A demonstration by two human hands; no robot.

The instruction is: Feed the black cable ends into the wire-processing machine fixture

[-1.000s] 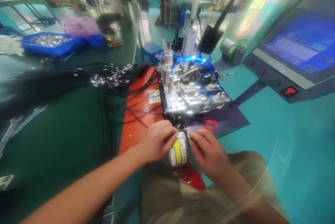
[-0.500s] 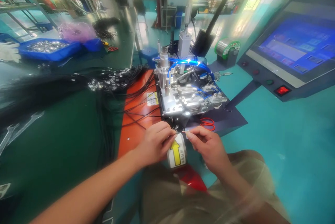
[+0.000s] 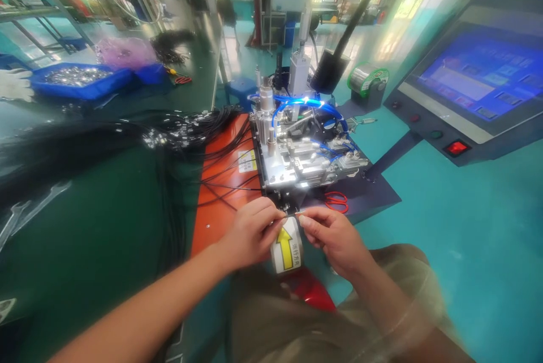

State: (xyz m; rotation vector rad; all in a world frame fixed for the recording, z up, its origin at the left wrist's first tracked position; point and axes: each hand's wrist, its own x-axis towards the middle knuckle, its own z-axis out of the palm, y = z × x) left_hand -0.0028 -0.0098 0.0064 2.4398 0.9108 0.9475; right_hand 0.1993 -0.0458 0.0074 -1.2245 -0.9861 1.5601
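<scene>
In front of the machine, my left hand [image 3: 257, 230] is closed in a pinch on a thin black cable [image 3: 291, 215]. My right hand [image 3: 335, 236] faces it from the right, thumb and forefinger pinched at the cable's end. Only a short dark length shows between the two sets of fingertips, and the tip is hidden by the right fingers. Just below the hands is a white roller-shaped part [image 3: 288, 258] bearing a yellow arrow. The metal machine [image 3: 305, 148] with blue air tubes rises directly beyond.
Red-handled scissors [image 3: 336, 202] lie right of the machine. More black cables [image 3: 186, 125] cross the orange plate [image 3: 212, 221] on the left. Wrenches [image 3: 36, 207], a blue tray [image 3: 85, 89] of small metal parts, a solder spool [image 3: 367, 79] and a tilted screen [image 3: 479, 77] stand around.
My right hand has shifted slightly, its fingertips now flatter and more closed around the cable's end. The left hand stays in place with its pinch.
</scene>
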